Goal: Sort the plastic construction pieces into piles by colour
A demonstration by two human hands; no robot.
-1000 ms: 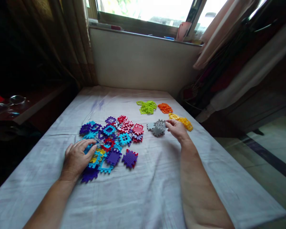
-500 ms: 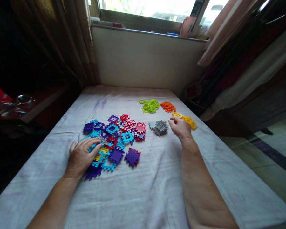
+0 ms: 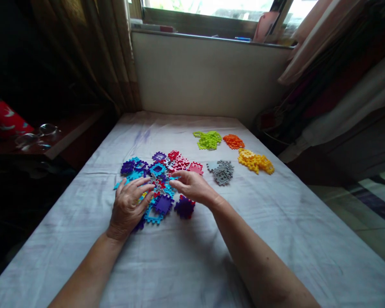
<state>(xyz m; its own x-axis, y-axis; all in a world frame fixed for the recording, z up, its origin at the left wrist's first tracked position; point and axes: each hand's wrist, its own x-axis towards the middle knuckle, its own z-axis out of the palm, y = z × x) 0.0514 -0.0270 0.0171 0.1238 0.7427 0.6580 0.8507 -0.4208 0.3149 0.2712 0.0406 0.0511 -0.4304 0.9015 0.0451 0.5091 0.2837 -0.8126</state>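
Observation:
My left hand (image 3: 131,205) is over the left side of a mixed pile of toothed plastic interlocking tiles (image 3: 163,204). A grey interlocking tile (image 3: 158,184) is pinched at its fingertips. My right hand (image 3: 194,187) hangs over the pile's right side, thumb and fingers slightly apart, with nothing visible between them. Blue, purple and red tiles lie under and around both hands, some hidden by them. Right of the pile is a small heap of grey tiles (image 3: 223,173).
Farther back on the sheet-covered table (image 3: 167,265) are heaps of lime green tiles (image 3: 208,140), orange tiles (image 3: 234,141) and yellow tiles (image 3: 256,161). Glasses (image 3: 28,139) rest on a dark side surface at left. Beyond the table are a wall and window.
My right hand has moved left from beside the grey and yellow heaps to over the mixed pile. My left hand has shifted slightly right with the grey tile. The view has turned slightly left.

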